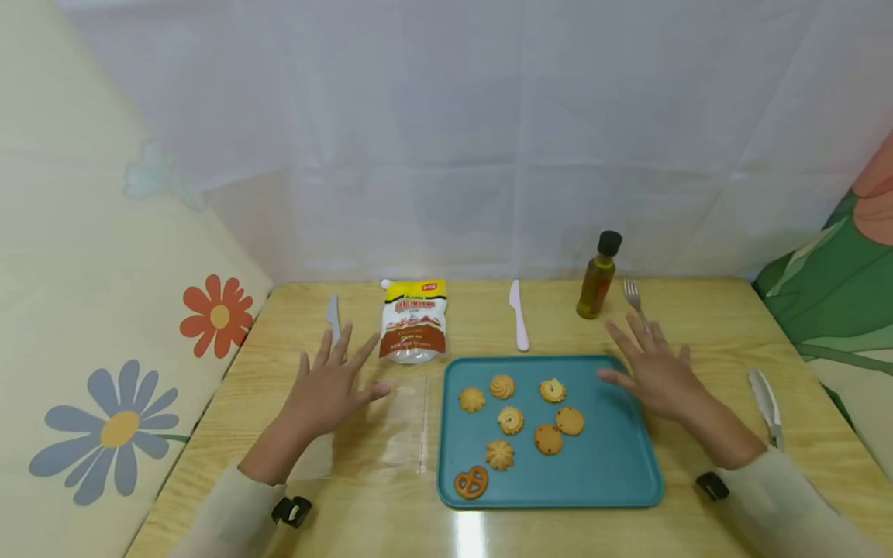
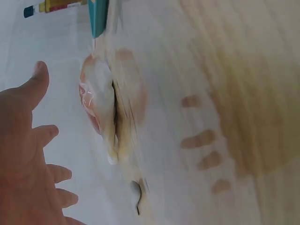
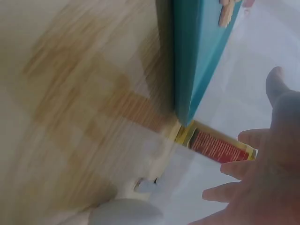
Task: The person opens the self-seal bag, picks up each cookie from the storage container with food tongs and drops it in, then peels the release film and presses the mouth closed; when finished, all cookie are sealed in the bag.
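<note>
My left hand hovers over the left part of the table, fingers spread, holding nothing. Close to its fingertips lies a grey knife, and right of it a clear plastic sheet or bag lies flat. On the other side, my right hand is spread above the upper right corner of a teal tray, also holding nothing. A fork lies beyond its fingers, the handle partly hidden. Several cookies and a pretzel lie on the tray.
A spouted pouch stands behind the plastic. Right of it lie a pale pink knife and an upright oil bottle. A metal utensil lies by my right forearm. White cloth hangs behind the table.
</note>
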A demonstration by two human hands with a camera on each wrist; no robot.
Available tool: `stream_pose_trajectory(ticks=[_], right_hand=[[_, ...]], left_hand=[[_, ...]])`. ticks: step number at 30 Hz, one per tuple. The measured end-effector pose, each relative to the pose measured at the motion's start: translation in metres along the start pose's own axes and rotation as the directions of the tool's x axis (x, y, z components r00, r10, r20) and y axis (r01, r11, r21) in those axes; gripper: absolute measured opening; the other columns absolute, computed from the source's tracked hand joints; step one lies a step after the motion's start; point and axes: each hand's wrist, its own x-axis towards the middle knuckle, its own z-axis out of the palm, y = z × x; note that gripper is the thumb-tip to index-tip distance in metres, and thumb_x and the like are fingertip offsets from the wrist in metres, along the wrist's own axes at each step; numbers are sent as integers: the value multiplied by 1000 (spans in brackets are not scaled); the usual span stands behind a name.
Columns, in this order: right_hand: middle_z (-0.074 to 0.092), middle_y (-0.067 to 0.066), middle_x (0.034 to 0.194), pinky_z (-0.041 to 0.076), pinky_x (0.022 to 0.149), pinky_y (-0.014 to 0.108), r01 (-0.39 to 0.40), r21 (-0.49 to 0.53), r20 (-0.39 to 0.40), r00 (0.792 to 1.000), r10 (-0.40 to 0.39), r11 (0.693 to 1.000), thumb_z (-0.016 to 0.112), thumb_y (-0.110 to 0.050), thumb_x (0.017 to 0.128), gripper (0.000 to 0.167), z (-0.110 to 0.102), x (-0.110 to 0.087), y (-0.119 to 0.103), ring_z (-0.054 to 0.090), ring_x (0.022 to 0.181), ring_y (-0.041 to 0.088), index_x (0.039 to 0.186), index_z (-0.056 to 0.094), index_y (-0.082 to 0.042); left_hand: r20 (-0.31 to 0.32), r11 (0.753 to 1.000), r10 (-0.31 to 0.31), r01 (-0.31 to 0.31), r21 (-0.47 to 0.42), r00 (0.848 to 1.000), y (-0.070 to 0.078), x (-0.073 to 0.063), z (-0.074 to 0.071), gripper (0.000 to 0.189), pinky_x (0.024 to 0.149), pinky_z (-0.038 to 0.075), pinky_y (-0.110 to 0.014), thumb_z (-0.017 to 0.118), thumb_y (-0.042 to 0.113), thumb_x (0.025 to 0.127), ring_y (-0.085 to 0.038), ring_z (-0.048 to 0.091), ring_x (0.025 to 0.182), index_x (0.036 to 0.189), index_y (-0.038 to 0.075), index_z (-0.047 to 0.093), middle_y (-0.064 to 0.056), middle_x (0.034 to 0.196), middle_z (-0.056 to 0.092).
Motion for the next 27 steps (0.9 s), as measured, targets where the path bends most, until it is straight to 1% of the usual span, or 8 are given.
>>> stream_pose_trajectory(ticks=[5, 8, 12, 15, 19, 23, 27], right_hand=[[15, 25, 168, 11, 103, 87, 37, 8, 11, 999, -37, 999, 59, -60, 99, 85, 3, 4, -12, 10, 150, 59, 164, 27, -15], [17, 25, 168, 11, 105, 85, 59, 13, 22, 998, -60, 998, 60, -59, 99, 85, 5, 5, -21, 12, 150, 59, 164, 28, -15], [19, 24, 168, 11, 107, 84, 102, 18, 41, 994, -102, 995, 60, -58, 99, 85, 9, 9, -31, 14, 150, 57, 164, 29, -14], [19, 23, 168, 11, 107, 84, 132, 16, 51, 990, -133, 991, 62, -57, 98, 85, 12, 11, -38, 14, 151, 55, 163, 30, -14], [20, 21, 169, 13, 108, 83, 169, 11, 65, 983, -169, 986, 64, -56, 97, 84, 16, 16, -47, 16, 151, 54, 163, 31, -15], [21, 21, 168, 16, 108, 82, 209, 11, 93, 973, -210, 978, 63, -56, 97, 83, 19, 19, -58, 18, 151, 53, 163, 32, -15], [20, 21, 169, 18, 108, 82, 246, 38, 149, 957, -249, 968, 61, -58, 97, 84, 24, 21, -71, 19, 151, 53, 163, 31, -16]], left_hand=[[16, 999, 35, -35, -5, 999, -5, -9, 6, 85, 108, 16, -81, 65, 58, 96, -56, 9, 151, 164, 21, 29, -27, 169, 12], [28, 998, 61, -61, 1, 998, -7, -15, 8, 87, 107, 24, -79, 69, 54, 95, -58, 15, 150, 163, 18, 31, -28, 168, 16], [47, 994, 109, -108, -17, 993, -7, -25, 9, 89, 106, 32, -75, 75, 48, 92, -59, 21, 147, 162, 13, 33, -30, 166, 19], [74, 989, 142, -139, -41, 987, -5, -31, 8, 89, 105, 34, -74, 77, 44, 91, -60, 25, 145, 161, 10, 34, -30, 164, 24], [139, 986, 153, -143, -82, 978, -5, -35, 10, 88, 106, 36, -72, 77, 42, 92, -57, 28, 145, 161, 9, 35, -27, 164, 27], [203, 981, 158, -130, -145, 966, -6, -38, 13, 84, 109, 36, -68, 77, 39, 93, -53, 28, 148, 161, 12, 37, -23, 166, 28], [232, 971, 182, -138, -195, 956, -6, -40, 18, 76, 108, 36, -69, 76, 38, 94, -53, 27, 148, 158, 15, 43, -22, 165, 31]])
